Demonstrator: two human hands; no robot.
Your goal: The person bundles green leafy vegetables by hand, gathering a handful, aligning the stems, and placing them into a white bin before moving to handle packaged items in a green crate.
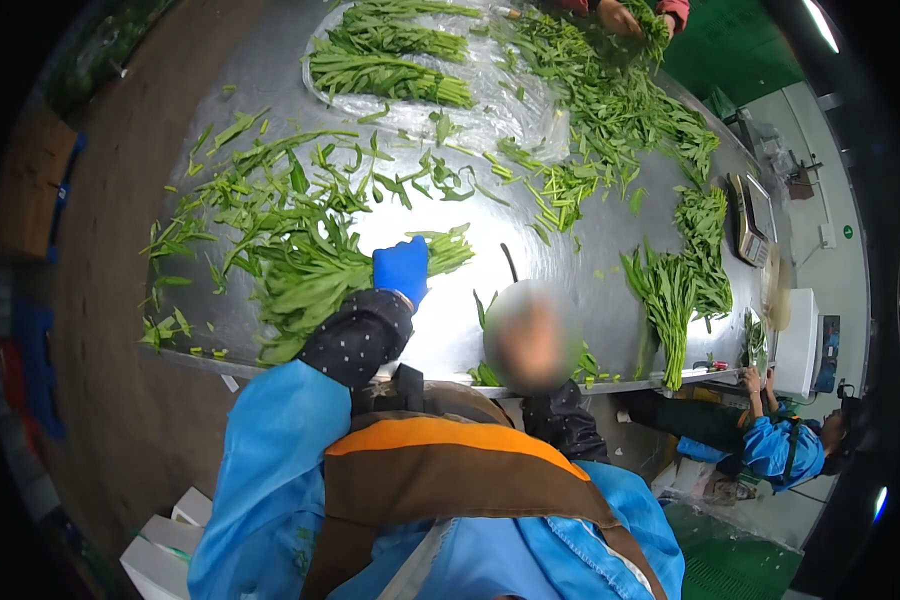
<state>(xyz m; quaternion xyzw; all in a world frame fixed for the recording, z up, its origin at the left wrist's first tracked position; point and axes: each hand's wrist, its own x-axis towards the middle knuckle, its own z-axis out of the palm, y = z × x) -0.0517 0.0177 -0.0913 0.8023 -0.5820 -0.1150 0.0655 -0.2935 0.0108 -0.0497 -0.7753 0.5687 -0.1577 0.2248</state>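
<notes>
My left hand [400, 271], in a blue glove, is closed around the stems of a bunch of leafy greens [307, 289] on the steel table [450, 330]. The leaves point left and the cut stems stick out to the right. My right hand lies at the table's near edge, under a blurred round patch that hides its fingers. Beside that patch a thin dark strip [509, 262] lies on the metal. Loose leaves [270, 187] and cut stem pieces [562, 199] are scattered beyond my hands.
Bunches of greens [397, 75] lie on clear plastic at the far side. A long heap [607, 97] runs right, near a co-worker's hands [621, 16]. At right are another bunch [667, 300], a scale [751, 225] and a co-worker in blue [784, 450].
</notes>
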